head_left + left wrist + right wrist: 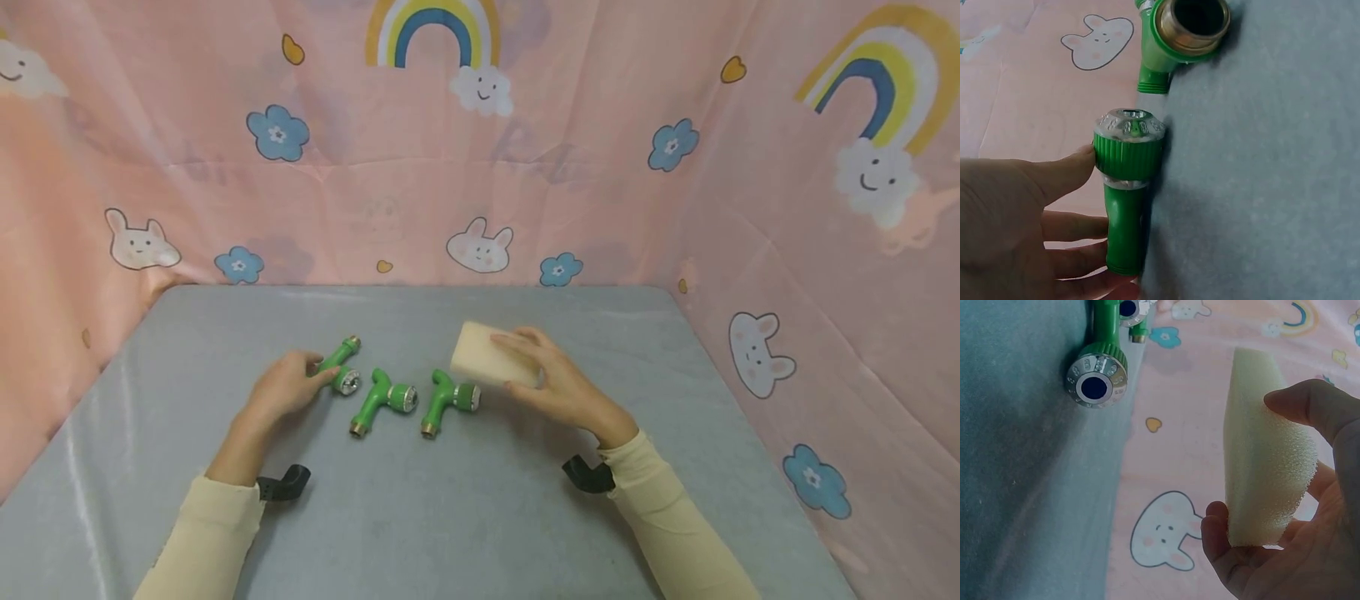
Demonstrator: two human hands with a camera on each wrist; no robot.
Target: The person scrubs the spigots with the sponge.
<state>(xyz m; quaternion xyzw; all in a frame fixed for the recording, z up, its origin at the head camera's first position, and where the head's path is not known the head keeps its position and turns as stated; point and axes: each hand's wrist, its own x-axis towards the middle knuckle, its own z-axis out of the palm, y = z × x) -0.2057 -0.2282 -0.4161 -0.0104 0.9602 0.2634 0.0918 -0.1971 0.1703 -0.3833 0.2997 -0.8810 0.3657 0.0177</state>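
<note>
My left hand [283,387] holds the leftmost green tap [340,357], whose brass threaded end points away from me. In the left wrist view the thumb presses the side of that tap's ribbed, silver-topped knob [1129,153], and the fingers reach behind its green body. A cream sponge [483,353] is in my right hand [566,387], lifted above the table. The right wrist view shows thumb and fingers gripping the sponge [1260,450] from opposite sides. Between the hands lie a middle green tap [371,405] and a right green tap [437,407], brass ends toward me.
A grey cloth-covered table [480,517] lies under everything. Behind it and along the sides hangs a pink curtain [600,192] printed with rainbows, rabbits and flowers. A black bracket sticks out at the left wrist [287,483] and another at the right wrist [588,475].
</note>
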